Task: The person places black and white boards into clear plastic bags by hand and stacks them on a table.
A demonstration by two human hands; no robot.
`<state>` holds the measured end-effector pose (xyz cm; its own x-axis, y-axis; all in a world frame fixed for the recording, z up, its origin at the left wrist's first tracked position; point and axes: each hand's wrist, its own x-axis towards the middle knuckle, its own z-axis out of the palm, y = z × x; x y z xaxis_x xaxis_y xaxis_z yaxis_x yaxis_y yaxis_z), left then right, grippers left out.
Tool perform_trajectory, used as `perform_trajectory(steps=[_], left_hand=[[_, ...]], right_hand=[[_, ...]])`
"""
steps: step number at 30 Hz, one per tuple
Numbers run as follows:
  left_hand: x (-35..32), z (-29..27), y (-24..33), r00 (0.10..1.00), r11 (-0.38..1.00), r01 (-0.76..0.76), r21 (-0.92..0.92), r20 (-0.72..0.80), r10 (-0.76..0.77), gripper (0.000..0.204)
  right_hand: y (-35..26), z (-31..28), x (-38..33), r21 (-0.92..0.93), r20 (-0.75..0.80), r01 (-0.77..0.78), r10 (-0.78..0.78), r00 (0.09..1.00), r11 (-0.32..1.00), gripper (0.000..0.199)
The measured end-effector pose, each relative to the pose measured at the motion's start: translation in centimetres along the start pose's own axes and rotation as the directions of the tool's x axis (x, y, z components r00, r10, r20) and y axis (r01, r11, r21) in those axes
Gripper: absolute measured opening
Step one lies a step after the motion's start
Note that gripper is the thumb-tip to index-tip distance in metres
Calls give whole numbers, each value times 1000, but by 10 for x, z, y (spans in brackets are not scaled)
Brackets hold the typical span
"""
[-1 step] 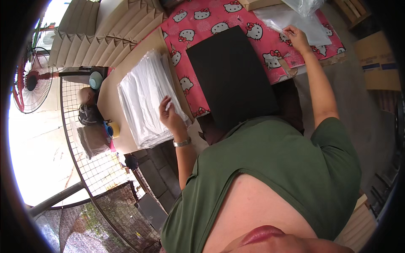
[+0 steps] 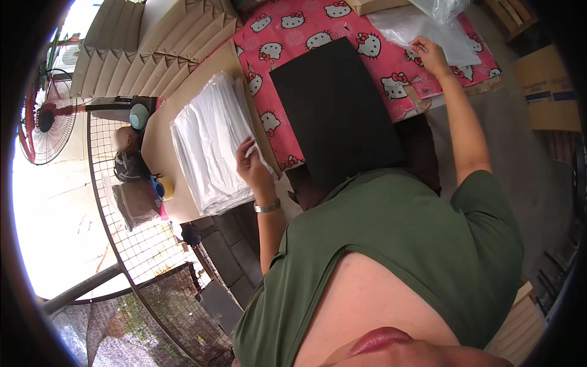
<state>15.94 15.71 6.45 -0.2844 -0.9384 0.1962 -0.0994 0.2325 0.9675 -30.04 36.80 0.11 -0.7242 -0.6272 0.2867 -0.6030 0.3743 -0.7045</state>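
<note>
- Left hand (image 2: 255,171): at the right edge of the white plastic-wrapped stack (image 2: 211,144), fingers loosely curled and apart, no item seen in the grip; contact with the stack cannot be told.
- Left wrist: metal-band watch (image 2: 267,207).
- Right hand (image 2: 434,60): near the tabletop's far right corner, thumb and index tips close together at the left edge of the clear plastic sheets (image 2: 455,46); cannot tell whether they pinch a layer.
- White stack: on a brown board (image 2: 164,153) at the left edge of the pink patterned tabletop (image 2: 306,38).
- Black rectangular panel (image 2: 342,110): between the hands, across the tabletop's near edge, overhanging toward the lap.
- Pleated brown stacks (image 2: 156,58): at the tabletop's far left corner.
- Tape roll (image 2: 163,188): at the brown board's left edge.
</note>
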Motion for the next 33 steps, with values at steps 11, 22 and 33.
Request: perform_trajectory(steps=[11,22,33], left_hand=[[-43,85,46,756,926,-366,95,610,237,26],[-36,70,52,766,821,472,-320,610,-203,8],[-26,60,59,845,607,484,-630,516,-139,16]], right_hand=[[-140,23,-86,390,571,68,-299,765,918,7],[-236,24,-87,646,520,-155,-282,806,748,30],[-251,38,-88,673,602,-323,-239,762,666,13]])
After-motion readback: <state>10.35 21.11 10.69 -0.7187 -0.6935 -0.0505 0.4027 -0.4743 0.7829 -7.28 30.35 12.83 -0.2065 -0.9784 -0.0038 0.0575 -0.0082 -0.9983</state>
